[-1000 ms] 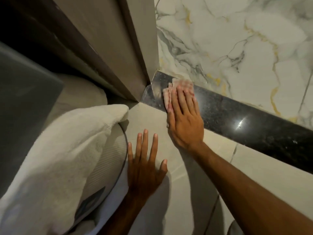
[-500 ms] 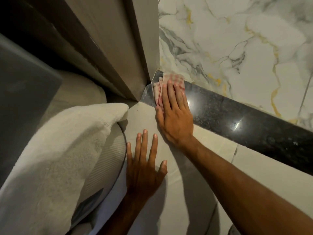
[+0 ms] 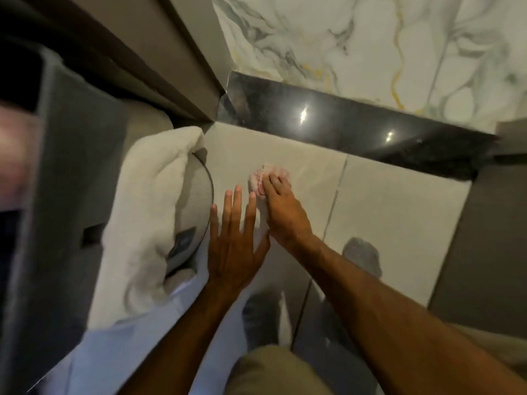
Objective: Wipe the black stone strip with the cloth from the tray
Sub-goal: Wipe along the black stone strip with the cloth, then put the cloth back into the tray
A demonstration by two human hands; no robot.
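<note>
The black stone strip runs across the floor from the door frame to the right, glossy with two light spots, nothing on it. A small pink checked cloth lies bunched on the beige floor tile, nearer to me than the strip. My right hand presses on the cloth with its fingers over it. My left hand rests flat on the tile just left of the right hand, fingers spread, holding nothing.
A white towel drapes over a round tray at the left. A grey box wall stands further left. The door frame meets the strip's left end. Marble floor lies beyond. My knee and feet show below.
My right hand has drawn the cloth off the strip's left end, back onto the beige tile toward me. The view has pulled back and up. My left hand stays on the tile.
</note>
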